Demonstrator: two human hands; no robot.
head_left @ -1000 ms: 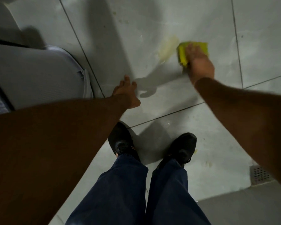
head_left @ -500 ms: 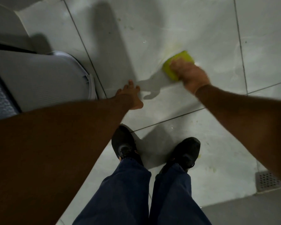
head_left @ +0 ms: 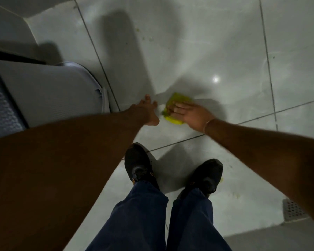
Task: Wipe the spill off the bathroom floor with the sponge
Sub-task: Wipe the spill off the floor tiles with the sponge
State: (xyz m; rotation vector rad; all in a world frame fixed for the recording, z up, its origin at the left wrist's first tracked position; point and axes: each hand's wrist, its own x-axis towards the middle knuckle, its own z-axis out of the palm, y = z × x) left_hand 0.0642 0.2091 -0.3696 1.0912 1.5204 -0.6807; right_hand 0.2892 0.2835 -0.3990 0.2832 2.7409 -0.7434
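Note:
A yellow sponge (head_left: 178,101) lies flat on the pale grey floor tiles (head_left: 198,51), near the middle of the view. My right hand (head_left: 192,115) presses down on it with the fingers laid over its top. My left hand (head_left: 146,110) rests just left of the sponge, fingers spread on the tile, holding nothing. A few small yellowish specks (head_left: 237,195) remain on the tile near my right shoe. No yellow puddle shows around the sponge.
A white toilet (head_left: 49,93) stands at the left, close to my left arm. My two black shoes (head_left: 139,165) and dark trouser legs fill the bottom centre. A perforated floor drain (head_left: 292,209) sits at the lower right, beside a darker step.
My right hand has swept the sponge leftward and toward me, across the yellow stain, until it sits beside my left hand. The stain seen earlier no longer shows.

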